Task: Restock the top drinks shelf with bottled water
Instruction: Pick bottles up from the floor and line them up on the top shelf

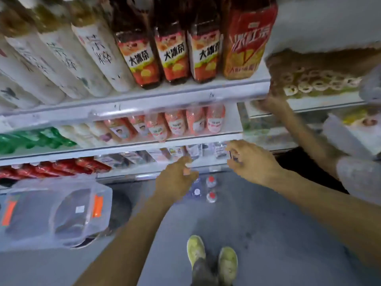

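Observation:
Several small water bottles (210,181) with red and white caps stand on the grey floor at the foot of the shelf unit. My left hand (175,179) hovers above them, fingers loosely curled, holding nothing. My right hand (252,162) is stretched out to their right, near a lower shelf edge. Its fingers are curled, and motion blur hides whether they pinch something small. The highest shelf in view (144,100) carries tall tea bottles with white labels and dark iced-tea bottles (172,52).
Another person's arm (288,118) in a grey sleeve reaches to the neighbouring shelf on the right. A clear plastic crate (55,211) with orange clips sits at lower left. Pink, green and red drinks fill the lower shelves. My two shoes (212,259) stand on the floor.

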